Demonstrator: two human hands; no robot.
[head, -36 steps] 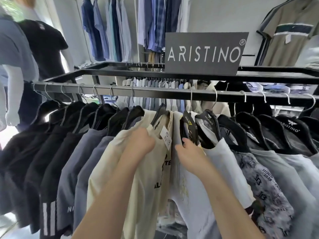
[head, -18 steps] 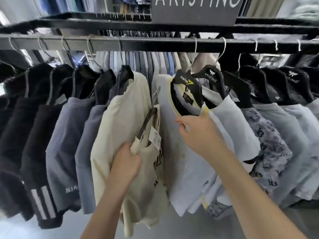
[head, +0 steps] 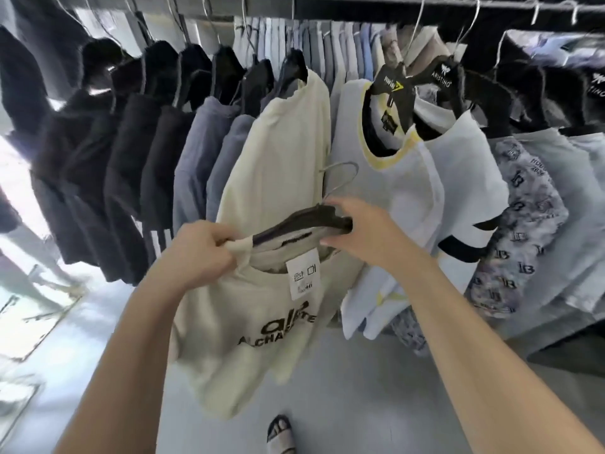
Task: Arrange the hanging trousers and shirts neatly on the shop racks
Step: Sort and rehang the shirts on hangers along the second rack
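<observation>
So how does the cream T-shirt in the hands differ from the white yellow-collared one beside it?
The cream T-shirt is off the rail, its hanger gripped by the right hand; the white T-shirt hangs from it. The cream T-shirt has black chest lettering; the white T-shirt has yellow neck trim. Both sit on black hangers.

A clothes shop: tagged shirts (head: 271, 152) (branded hangers (head: 393, 90)) crowding a rail (head: 360, 3).
</observation>
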